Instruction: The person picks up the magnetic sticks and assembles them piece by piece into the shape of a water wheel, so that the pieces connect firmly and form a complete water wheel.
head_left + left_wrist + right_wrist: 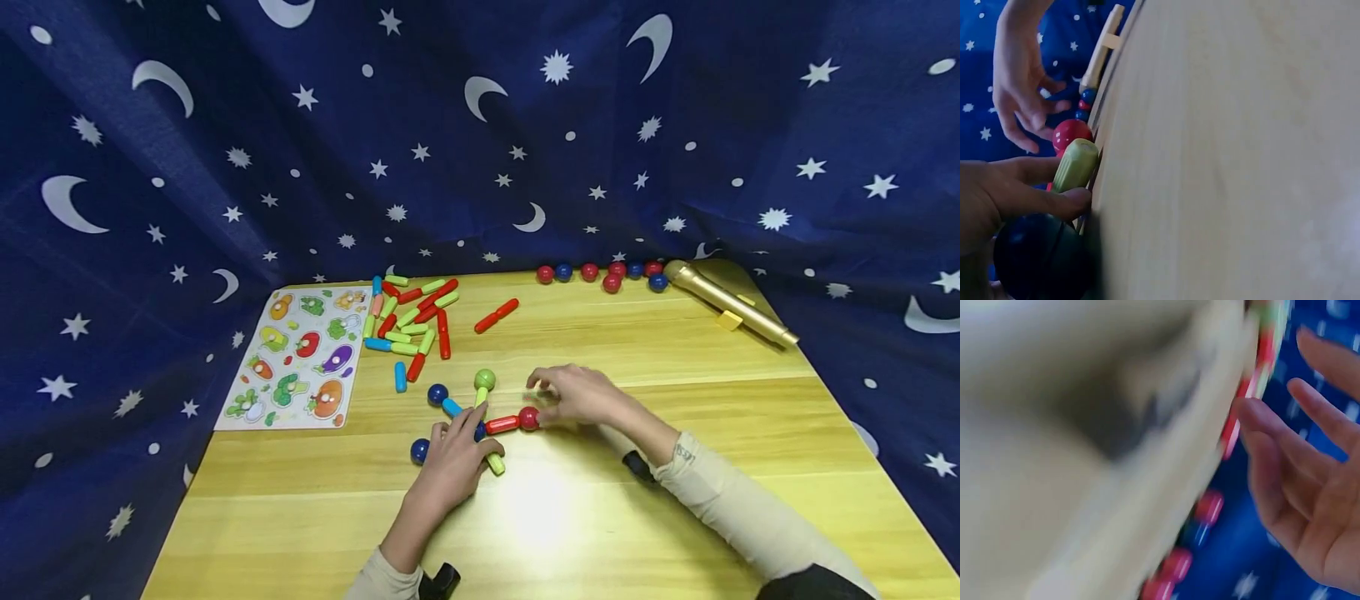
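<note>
Head view: a build of rods and balls lies on the bench (pixel 600 525), before the person. From its partly covered middle ball (pixel 481 431), a red rod (pixel 502 425) runs to a red ball (pixel 528 418); an upper green rod (pixel 481 400) leads to a green ball (pixel 485 379), and a blue rod (pixel 452 407) points toward a blue ball (pixel 438 394). The left hand (pixel 452 460) lies over the build. The right hand (pixel 581 396) is just beside the red ball, fingers loosely bent, gripping nothing; contact cannot be confirmed. Loose rods (pixel 444 335) lie near the puzzle (pixel 296 420); loose balls (pixel 589 272) and a microphone (pixel 731 304) lie toward the far edge.

Left wrist view: the left hand pinches the lower green rod (pixel 1077 165) between thumb and finger. A dark ball (pixel 1041 256) sits close below.

Right wrist view: partly blurred; the right hand's grasp is vacant.
</note>
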A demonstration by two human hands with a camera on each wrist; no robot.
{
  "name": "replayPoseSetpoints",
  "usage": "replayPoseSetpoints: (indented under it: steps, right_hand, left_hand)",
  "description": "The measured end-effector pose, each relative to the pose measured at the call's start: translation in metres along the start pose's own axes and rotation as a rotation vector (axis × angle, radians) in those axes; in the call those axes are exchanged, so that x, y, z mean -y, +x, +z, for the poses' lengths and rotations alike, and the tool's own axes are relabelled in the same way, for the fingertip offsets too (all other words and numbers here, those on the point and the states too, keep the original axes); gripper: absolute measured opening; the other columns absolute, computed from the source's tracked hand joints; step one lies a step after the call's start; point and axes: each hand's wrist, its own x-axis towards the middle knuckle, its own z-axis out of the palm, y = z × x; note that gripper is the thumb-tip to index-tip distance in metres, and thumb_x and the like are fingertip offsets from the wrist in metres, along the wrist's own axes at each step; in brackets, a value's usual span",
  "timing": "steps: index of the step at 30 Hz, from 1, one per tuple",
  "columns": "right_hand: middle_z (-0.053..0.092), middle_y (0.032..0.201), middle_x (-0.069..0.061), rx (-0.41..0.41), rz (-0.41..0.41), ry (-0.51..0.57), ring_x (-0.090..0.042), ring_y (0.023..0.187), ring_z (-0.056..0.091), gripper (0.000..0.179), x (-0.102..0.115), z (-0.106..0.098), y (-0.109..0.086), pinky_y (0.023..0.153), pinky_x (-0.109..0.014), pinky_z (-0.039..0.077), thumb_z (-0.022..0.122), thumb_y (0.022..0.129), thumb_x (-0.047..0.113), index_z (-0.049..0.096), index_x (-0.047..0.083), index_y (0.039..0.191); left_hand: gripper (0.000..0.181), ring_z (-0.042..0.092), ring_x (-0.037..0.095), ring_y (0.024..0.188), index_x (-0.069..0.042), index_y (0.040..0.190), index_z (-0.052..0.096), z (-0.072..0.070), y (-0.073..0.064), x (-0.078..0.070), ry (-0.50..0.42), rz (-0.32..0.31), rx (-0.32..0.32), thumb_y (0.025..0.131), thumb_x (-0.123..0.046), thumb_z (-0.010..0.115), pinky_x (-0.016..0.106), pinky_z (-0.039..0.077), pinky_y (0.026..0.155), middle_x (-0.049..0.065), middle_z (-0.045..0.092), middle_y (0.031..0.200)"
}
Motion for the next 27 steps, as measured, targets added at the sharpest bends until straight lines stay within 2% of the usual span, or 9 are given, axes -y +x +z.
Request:
replayPoseSetpoints:
  steps: [2,5,7,9,12,16,21,24,27]
  right_hand:
    - [0.068,0.117,-0.012,-0.052,0.070,-0.013,-0.031,0.103,0.064,0.039,-0.021,-0.023,0.015,0.079,-0.049,0.052,0.074,0.085,0.028,0.063,0.019,0.121]
    - [0.058,0.123,-0.020,-0.193,0.216,-0.077,-0.037,0.091,0.062,0.036,-0.063,-0.051,0.042,0.068,-0.050,0.051,0.062,0.090,0.017,0.060,0.016,0.126]
    - [0.050,0.126,-0.025,-0.248,0.331,-0.132,-0.041,0.088,0.059,0.042,-0.088,-0.061,0.057,0.065,-0.052,0.050,0.056,0.090,0.013,0.056,0.016,0.131]
    - [0.041,0.130,-0.029,-0.239,0.418,-0.167,-0.047,0.090,0.056,0.048,-0.109,-0.066,0.069,0.066,-0.056,0.049,0.051,0.089,0.012,0.050,0.017,0.137]
    - [0.037,0.133,-0.032,-0.180,0.478,-0.190,-0.053,0.106,0.053,0.054,-0.128,-0.066,0.081,0.075,-0.062,0.049,0.049,0.090,0.014,0.044,0.015,0.144]
    - [0.043,0.131,-0.032,-0.139,0.486,-0.209,-0.053,0.111,0.053,0.049,-0.139,-0.061,0.089,0.079,-0.063,0.050,0.048,0.092,0.016,0.047,0.012,0.141]
    - [0.055,0.120,-0.032,-0.141,0.426,-0.237,-0.051,0.105,0.058,0.032,-0.141,-0.054,0.086,0.078,-0.059,0.052,0.048,0.092,0.008,0.058,0.006,0.122]
    - [0.059,0.111,-0.029,-0.149,0.378,-0.242,-0.050,0.096,0.061,0.022,-0.131,-0.047,0.076,0.072,-0.057,0.052,0.048,0.093,0.008,0.059,0.006,0.112]
    - [0.064,0.097,-0.022,-0.168,0.322,-0.262,-0.045,0.083,0.063,0.014,-0.110,-0.037,0.059,0.058,-0.053,0.050,0.051,0.095,0.012,0.060,0.010,0.104]
  left_hand:
    - [0.021,0.046,0.029,0.131,-0.036,0.102,0.073,0.001,0.002,-0.002,0.031,-0.012,-0.020,0.085,-0.025,0.074,0.044,0.039,0.085,0.009,0.041,0.153]
    - [0.022,0.053,0.027,0.118,-0.035,0.103,0.074,0.002,0.005,-0.004,0.106,-0.042,-0.077,0.081,-0.032,0.077,0.038,0.037,0.077,0.009,0.049,0.146]
    - [0.024,0.055,0.026,0.108,-0.035,0.102,0.075,0.002,0.006,-0.007,0.153,-0.069,-0.111,0.078,-0.038,0.079,0.035,0.036,0.072,0.008,0.056,0.139]
    - [0.026,0.056,0.025,0.098,-0.034,0.101,0.075,0.003,0.007,-0.009,0.184,-0.095,-0.137,0.077,-0.043,0.079,0.035,0.036,0.068,0.007,0.061,0.130]
    - [0.027,0.057,0.024,0.088,-0.032,0.099,0.075,0.005,0.007,-0.012,0.206,-0.128,-0.156,0.077,-0.049,0.077,0.035,0.036,0.064,0.004,0.065,0.118]
    - [0.027,0.057,0.024,0.085,-0.032,0.098,0.075,0.007,0.005,-0.013,0.209,-0.151,-0.165,0.078,-0.051,0.075,0.035,0.037,0.063,0.003,0.066,0.111]
    - [0.026,0.058,0.024,0.086,-0.032,0.097,0.075,0.008,0.004,-0.014,0.196,-0.159,-0.174,0.077,-0.048,0.076,0.035,0.039,0.064,0.003,0.067,0.110]
    - [0.024,0.058,0.024,0.086,-0.031,0.095,0.076,0.008,0.005,-0.014,0.194,-0.156,-0.188,0.077,-0.045,0.078,0.034,0.038,0.064,0.003,0.068,0.110]
    - [0.024,0.056,0.023,0.085,-0.031,0.097,0.074,0.008,0.008,-0.013,0.193,-0.155,-0.179,0.078,-0.047,0.076,0.032,0.036,0.064,0.002,0.068,0.107]
